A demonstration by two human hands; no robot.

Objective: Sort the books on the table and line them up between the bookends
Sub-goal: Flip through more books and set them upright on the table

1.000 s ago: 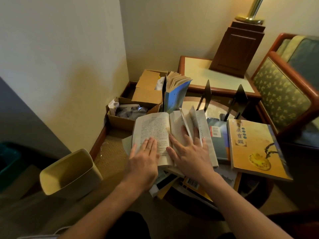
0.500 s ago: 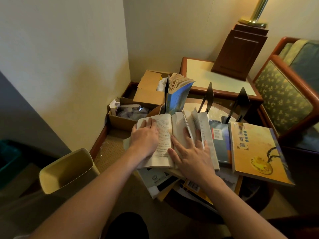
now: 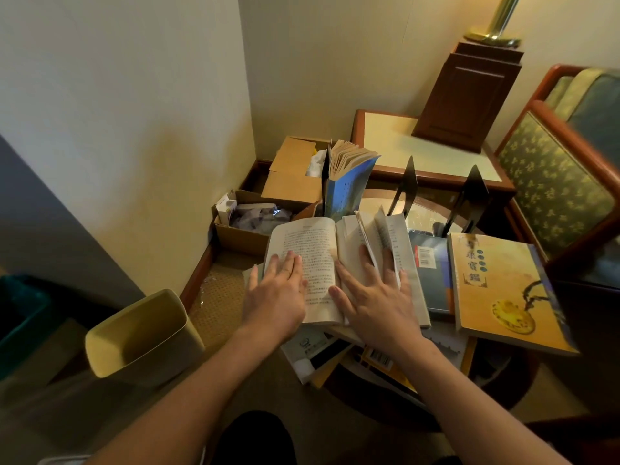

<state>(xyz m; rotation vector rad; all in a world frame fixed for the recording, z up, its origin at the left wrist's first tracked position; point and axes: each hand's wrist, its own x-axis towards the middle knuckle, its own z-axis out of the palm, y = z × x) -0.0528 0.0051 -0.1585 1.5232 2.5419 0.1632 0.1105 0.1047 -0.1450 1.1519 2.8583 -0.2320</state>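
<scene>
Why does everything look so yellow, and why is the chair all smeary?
Head view: the light is warm and dim, so the wall and the open book look yellowish. In the same head view, the chair at the right edge is smeared with blur, while the book's print is fairly sharp. The head view's wide lens makes the wall corner lean, and the glassy table top shines pale by the bookends.

Lamp cut off @ top; lower bks mostly covered.

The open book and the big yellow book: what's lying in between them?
A dark blue-grey book lies flat between the open book and the yellow book, as the head view shows.
</scene>
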